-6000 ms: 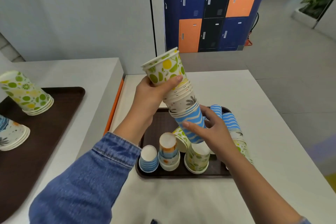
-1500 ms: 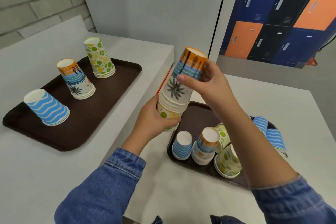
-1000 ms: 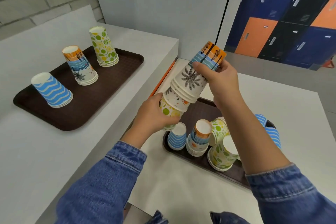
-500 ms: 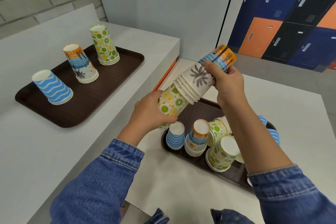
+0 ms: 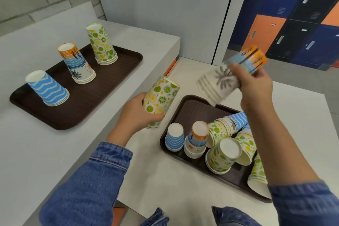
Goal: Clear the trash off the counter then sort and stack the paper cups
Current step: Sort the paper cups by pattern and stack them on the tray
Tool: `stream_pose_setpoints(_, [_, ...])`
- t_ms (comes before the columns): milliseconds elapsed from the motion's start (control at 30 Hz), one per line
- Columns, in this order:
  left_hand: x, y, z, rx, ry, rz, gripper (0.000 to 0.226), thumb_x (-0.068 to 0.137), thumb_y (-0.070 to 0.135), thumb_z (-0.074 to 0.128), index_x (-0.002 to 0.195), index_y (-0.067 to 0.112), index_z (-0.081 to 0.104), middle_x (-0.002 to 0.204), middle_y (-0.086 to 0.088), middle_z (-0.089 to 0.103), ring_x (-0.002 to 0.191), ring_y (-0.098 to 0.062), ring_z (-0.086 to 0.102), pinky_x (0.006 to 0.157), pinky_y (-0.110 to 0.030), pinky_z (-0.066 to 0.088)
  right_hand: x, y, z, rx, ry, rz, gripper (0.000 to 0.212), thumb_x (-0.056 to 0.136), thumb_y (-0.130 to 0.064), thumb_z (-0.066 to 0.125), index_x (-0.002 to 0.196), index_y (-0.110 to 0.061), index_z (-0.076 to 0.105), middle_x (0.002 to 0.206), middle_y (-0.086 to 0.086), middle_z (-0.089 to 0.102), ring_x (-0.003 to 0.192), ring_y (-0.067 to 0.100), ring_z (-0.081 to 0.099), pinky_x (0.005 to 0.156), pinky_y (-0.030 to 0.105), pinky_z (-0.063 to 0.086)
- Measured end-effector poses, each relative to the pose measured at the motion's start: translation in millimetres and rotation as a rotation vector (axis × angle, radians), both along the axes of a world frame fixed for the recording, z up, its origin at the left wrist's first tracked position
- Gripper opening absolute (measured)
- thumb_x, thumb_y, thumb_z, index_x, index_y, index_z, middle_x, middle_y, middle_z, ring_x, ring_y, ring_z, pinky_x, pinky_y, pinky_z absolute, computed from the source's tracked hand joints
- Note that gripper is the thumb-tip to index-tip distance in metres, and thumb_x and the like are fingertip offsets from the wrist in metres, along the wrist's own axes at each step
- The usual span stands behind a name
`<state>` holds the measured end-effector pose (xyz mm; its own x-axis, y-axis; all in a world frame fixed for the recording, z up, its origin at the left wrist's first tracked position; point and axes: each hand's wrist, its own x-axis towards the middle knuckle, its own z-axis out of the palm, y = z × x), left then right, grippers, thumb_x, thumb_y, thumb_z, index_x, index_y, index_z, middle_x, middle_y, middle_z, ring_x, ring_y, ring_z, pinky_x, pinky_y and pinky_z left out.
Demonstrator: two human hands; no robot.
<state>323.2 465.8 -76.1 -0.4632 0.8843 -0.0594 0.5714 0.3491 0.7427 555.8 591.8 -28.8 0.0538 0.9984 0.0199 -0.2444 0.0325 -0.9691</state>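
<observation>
My left hand (image 5: 136, 113) grips a citrus-print paper cup (image 5: 160, 97), tilted, above the gap between the two counters. My right hand (image 5: 254, 86) holds a stack of palm-tree cups (image 5: 231, 74), blurred and tilted, apart from the citrus cup. Below them a brown tray (image 5: 192, 108) holds a jumble of mixed cups (image 5: 216, 141), some upside down, some lying over. On the raised counter a second brown tray (image 5: 95, 93) carries three upside-down sorted stacks: blue-wave (image 5: 46, 88), palm-tree (image 5: 78, 63) and citrus (image 5: 101, 44).
The raised counter (image 5: 55, 152) steps down to the lower white table (image 5: 170, 185) along an edge with an orange strip (image 5: 170, 67). A grey wall stands behind, with blue, black and orange lockers (image 5: 297, 24) at the back right.
The stack held in both hands has come apart: my right hand has pulled the palm-tree cups up and to the right, and the citrus cup stays in my left hand.
</observation>
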Motion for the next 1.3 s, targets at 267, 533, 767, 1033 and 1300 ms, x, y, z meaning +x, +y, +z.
stream_pose_setpoints(267, [-2.3,9.6,1.0,0.106,-0.123,0.112,0.061,0.061,0.026,0.087,0.114,0.019,0.057,0.098,0.006,0.063,0.089,-0.012,0.061,0.073,-0.024,0.044,-7.9,-62.9,-96.7,0.13,-0.596,0.114,0.063,0.062,-0.023,0.087,0.114,-0.023,0.052,0.099,-0.014,0.062,0.092,0.007,0.062,0.081,0.015,0.047])
stream_pose_setpoints(533, [19.4,18.4,1.0,0.213,-0.271,0.051,0.091,0.059,0.027,0.088,0.134,0.028,0.037,0.109,0.013,0.058,0.099,-0.007,0.06,0.085,-0.027,0.049,-14.3,-68.4,-122.8,0.064,-0.899,0.377,0.073,0.06,-0.023,0.087,0.117,-0.029,0.041,0.103,-0.012,0.055,0.093,0.01,0.053,0.073,0.023,0.038])
stream_pose_setpoints(767, [41.6,19.4,9.3,0.276,-0.368,0.015,0.076,0.066,0.013,0.083,0.126,0.026,0.038,0.103,0.021,0.055,0.093,0.005,0.056,0.076,-0.018,0.048,-3.2,-51.9,-106.8,0.112,-1.233,0.372,0.071,0.055,-0.053,0.085,0.108,-0.017,0.054,0.105,-0.001,0.056,0.098,0.018,0.055,0.077,0.03,0.044])
stream_pose_setpoints(1033, [98.9,4.8,18.6,0.396,-0.431,-0.029,0.079,0.061,0.013,0.087,0.123,0.028,0.04,0.111,0.02,0.057,0.097,0.012,0.059,0.079,-0.011,0.052,66.3,-27.5,-64.7,0.016,-1.164,0.559,0.086,0.079,-0.02,0.075,0.15,-0.013,0.026,0.153,0.005,0.033,0.14,0.018,0.033,0.11,0.024,0.024])
stream_pose_setpoints(1300, [201.4,9.0,-25.7,0.287,-0.117,-0.248,0.072,0.054,0.038,0.084,0.115,0.029,0.046,0.11,0.007,0.058,0.106,-0.013,0.054,0.087,-0.035,0.049,133.0,-0.7,-50.5,-0.064,-0.808,0.149,0.05,0.085,0.007,0.053,0.133,-0.006,0.054,0.129,0.016,0.059,0.111,0.02,0.055,0.103,0.042,0.044])
